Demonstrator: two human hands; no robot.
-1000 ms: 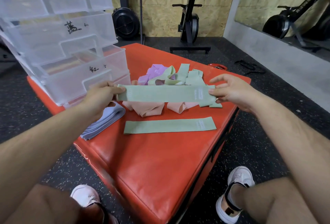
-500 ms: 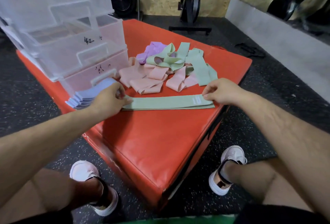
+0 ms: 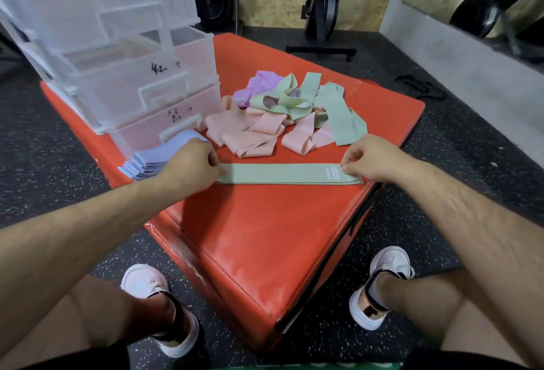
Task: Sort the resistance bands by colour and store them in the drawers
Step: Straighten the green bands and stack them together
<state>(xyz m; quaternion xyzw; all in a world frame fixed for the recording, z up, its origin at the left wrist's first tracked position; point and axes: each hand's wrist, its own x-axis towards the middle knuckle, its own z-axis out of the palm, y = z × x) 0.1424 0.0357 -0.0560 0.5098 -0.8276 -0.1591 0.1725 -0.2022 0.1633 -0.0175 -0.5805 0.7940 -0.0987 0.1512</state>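
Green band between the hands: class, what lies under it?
Under the green band, a second green edge peeks out, on the red pad; the rest underneath is covered.

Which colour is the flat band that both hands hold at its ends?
The flat band is pale green; the head view shows it best.

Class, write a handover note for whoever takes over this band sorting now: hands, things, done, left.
Left hand and right hand each pinch an end of the flat green fabric band lying on the red padded box.
Blue fabric bands stacked beside the clear plastic drawers; loose pile of pink, green and purple bands behind.
Done: blue stacked. Left: sort the pile, fill the drawers.
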